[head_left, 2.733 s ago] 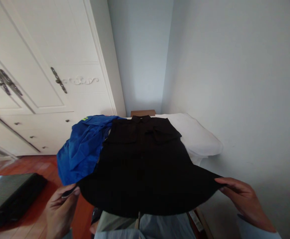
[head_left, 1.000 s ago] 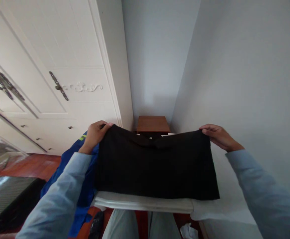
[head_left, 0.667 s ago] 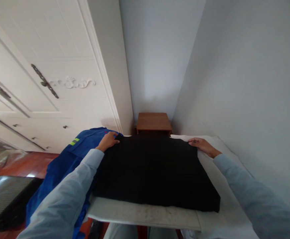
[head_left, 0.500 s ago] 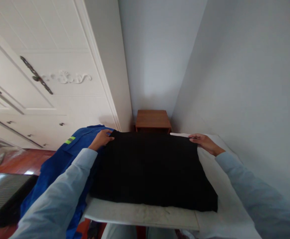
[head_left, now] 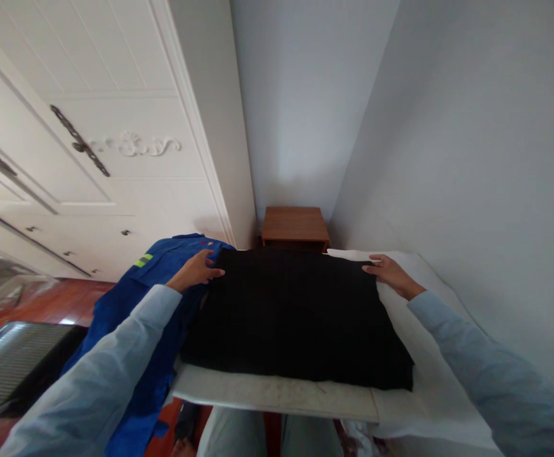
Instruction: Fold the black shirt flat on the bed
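Note:
A black cloth (head_left: pixel 296 311), perhaps a folded garment, lies spread flat across a white board-like tabletop (head_left: pixel 277 390). My left hand (head_left: pixel 197 270) is at its far left corner, thumb and forefinger apart over the fabric edge. At the far right corner, my right hand (head_left: pixel 393 273) also has its thumb and fingers parted, touching the cloth's edge. Beside and under my left forearm hangs a blue garment (head_left: pixel 148 285) with a yellow-green and grey reflective strip. A white cloth (head_left: pixel 429 368) covers the surface to the right, under my right forearm.
A white wardrobe (head_left: pixel 162 63) with dark handles rises at the left. Beyond the table, a small brown wooden cabinet (head_left: pixel 296 223) stands in the wall corner. A black item with a ribbed, shiny top (head_left: pixel 19 362) is at lower left, above the reddish floor (head_left: pixel 62 298).
My fingers have parted at both corners of the black cloth, where they pinched it before. The cloth's near edge sits slightly higher in view, and the whole view has shifted a little.

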`<action>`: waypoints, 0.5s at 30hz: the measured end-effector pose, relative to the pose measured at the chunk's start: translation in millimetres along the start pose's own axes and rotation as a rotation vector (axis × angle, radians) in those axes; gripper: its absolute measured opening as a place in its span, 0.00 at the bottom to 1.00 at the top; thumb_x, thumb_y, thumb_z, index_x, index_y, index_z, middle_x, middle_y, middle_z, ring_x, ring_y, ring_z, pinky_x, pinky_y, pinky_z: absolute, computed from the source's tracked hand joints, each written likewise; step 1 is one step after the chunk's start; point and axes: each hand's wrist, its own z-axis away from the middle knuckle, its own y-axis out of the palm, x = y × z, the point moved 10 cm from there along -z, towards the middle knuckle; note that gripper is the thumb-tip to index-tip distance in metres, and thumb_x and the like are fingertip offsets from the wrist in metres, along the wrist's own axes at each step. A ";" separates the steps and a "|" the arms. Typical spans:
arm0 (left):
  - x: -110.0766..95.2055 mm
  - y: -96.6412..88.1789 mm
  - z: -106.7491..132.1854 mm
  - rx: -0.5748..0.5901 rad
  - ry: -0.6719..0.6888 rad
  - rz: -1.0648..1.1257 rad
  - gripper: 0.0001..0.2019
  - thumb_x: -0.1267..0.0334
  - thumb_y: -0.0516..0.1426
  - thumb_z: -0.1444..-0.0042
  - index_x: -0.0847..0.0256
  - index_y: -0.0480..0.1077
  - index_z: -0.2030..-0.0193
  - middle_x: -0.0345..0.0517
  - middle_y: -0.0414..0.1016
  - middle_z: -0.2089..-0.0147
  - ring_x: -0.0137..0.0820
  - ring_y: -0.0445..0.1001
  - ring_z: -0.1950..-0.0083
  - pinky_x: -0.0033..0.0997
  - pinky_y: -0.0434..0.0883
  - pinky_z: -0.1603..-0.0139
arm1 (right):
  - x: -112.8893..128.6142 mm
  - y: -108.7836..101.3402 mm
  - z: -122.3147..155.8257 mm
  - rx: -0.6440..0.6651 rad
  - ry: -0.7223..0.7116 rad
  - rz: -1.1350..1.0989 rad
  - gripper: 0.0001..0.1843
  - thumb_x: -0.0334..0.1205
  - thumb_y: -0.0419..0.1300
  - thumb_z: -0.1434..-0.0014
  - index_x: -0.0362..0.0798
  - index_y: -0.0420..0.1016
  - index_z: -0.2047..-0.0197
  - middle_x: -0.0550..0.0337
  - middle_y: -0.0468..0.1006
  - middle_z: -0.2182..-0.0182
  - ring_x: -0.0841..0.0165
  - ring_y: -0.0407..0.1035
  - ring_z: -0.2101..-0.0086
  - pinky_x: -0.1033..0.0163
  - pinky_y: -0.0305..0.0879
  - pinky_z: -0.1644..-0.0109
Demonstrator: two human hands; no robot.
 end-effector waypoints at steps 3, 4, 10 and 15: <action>3.4 1.0 5.4 -0.021 0.014 -0.093 0.32 0.63 0.65 0.50 0.64 0.63 0.37 0.45 0.80 0.60 0.37 0.81 0.65 0.32 0.79 0.68 | 0.2 -2.9 5.8 -0.002 0.012 0.044 0.24 0.44 0.71 0.56 0.49 0.74 0.55 0.52 0.83 0.66 0.59 0.78 0.65 0.57 0.75 0.65; 2.3 -1.3 6.5 -0.059 0.023 -0.161 0.30 0.65 0.64 0.49 0.63 0.64 0.39 0.43 0.79 0.63 0.38 0.82 0.64 0.33 0.79 0.65 | 2.1 -4.0 6.0 -0.014 0.004 0.063 0.22 0.43 0.70 0.55 0.49 0.74 0.56 0.53 0.82 0.67 0.59 0.78 0.66 0.57 0.75 0.65; -22.2 -9.9 24.3 -0.242 0.075 -0.385 0.29 0.72 0.58 0.47 0.65 0.62 0.36 0.62 0.76 0.46 0.51 0.74 0.39 0.47 0.71 0.40 | 20.0 -6.3 6.0 -0.128 -0.065 0.246 0.17 0.44 0.66 0.52 0.47 0.75 0.59 0.52 0.81 0.69 0.56 0.77 0.66 0.48 0.74 0.58; -69.6 35.7 70.4 -0.189 0.487 -0.616 0.28 0.59 0.53 0.36 0.66 0.57 0.31 0.66 0.66 0.33 0.50 0.67 0.33 0.48 0.65 0.34 | 56.7 6.0 45.4 -0.169 -0.303 0.366 0.25 0.49 0.63 0.46 0.45 0.74 0.47 0.40 0.75 0.46 0.48 0.72 0.48 0.41 0.64 0.39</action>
